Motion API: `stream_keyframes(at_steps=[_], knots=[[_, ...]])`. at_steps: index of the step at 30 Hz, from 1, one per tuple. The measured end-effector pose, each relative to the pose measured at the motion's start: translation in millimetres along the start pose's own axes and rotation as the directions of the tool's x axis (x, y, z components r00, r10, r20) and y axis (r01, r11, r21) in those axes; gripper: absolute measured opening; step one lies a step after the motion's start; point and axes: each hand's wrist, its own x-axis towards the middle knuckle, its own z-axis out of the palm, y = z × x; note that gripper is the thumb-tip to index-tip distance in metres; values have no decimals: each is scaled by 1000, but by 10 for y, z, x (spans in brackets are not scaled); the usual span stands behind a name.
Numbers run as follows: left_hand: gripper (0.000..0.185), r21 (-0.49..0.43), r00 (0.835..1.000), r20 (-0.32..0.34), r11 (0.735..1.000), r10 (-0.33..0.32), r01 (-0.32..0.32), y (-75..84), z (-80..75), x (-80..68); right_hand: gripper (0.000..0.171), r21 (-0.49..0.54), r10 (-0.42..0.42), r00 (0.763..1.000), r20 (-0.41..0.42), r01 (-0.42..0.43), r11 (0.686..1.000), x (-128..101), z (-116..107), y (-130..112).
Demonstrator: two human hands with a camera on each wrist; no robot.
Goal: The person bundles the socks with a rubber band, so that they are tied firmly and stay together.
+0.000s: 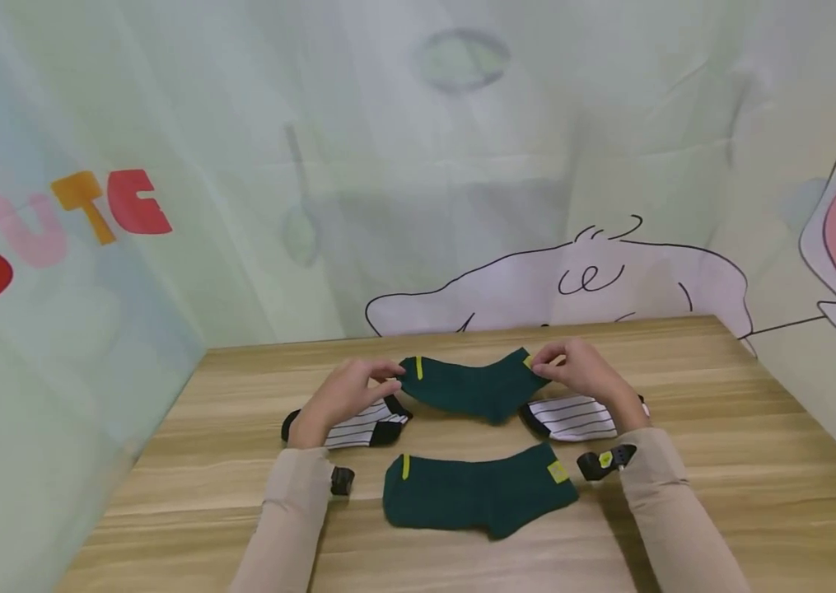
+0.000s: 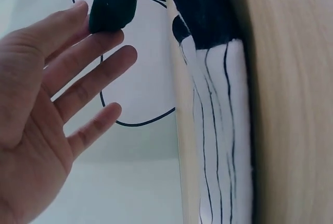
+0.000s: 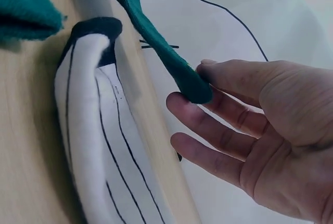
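A dark green sock [image 1: 471, 385] with yellow marks hangs stretched between both hands just above the wooden table [image 1: 721, 478]. My left hand [image 1: 347, 394] pinches its left end [image 2: 112, 2] with thumb and forefinger, the other fingers spread. My right hand [image 1: 581, 371] pinches its right end [image 3: 190, 83]. A second green sock [image 1: 473, 492] lies flat nearer to me. A white sock with thin black stripes [image 1: 361, 427] [image 2: 221, 140] lies under the left hand. Another striped sock [image 1: 573, 417] [image 3: 99, 146] lies under the right hand.
Printed curtains [image 1: 165, 206] hang close behind and to the left and right of the table. Small black wrist cameras [image 1: 606, 461] sit on both beige sleeves. Bare wood stretches to the left, the right and the front edge.
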Motion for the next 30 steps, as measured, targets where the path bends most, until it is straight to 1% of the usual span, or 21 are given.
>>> stream_keyframes(at_steps=[5,8,12,15,19,22,25,28,30], knots=[[20,-4,1000,-31,1000,4,-4,20,-2,9,10,32,26,1000,10,-26,999,-26,-33,-13],[16,1,999,-52,1000,7,-6,24,-6,7,12,44,21,999,27,-22,999,-28,-47,-21],[15,-4,996,-85,1000,23,-24,20,-18,8,12,56,8,999,34,-10,998,-31,-75,-47],[15,-1,994,-104,999,33,-33,12,-32,0,11,74,1,999,48,-4,997,-37,-92,-93],[15,-6,993,-114,1000,22,-23,2,-37,-13,11,89,-2,998,70,-5,996,-45,-101,-139],[17,-26,992,-126,1000,15,-18,2,-42,-16,11,101,-3,997,71,-4,995,-50,-110,-167],[21,-38,989,-143,999,22,-28,8,-47,-14,12,106,-2,998,64,-5,994,-52,-119,-189],[23,-29,988,-152,999,29,-33,11,-48,-11,14,104,2,998,63,-9,994,-48,-121,-197],[24,-19,988,-153,999,23,-26,7,-46,-10,14,103,0,998,61,-6,995,-45,-118,-193]])
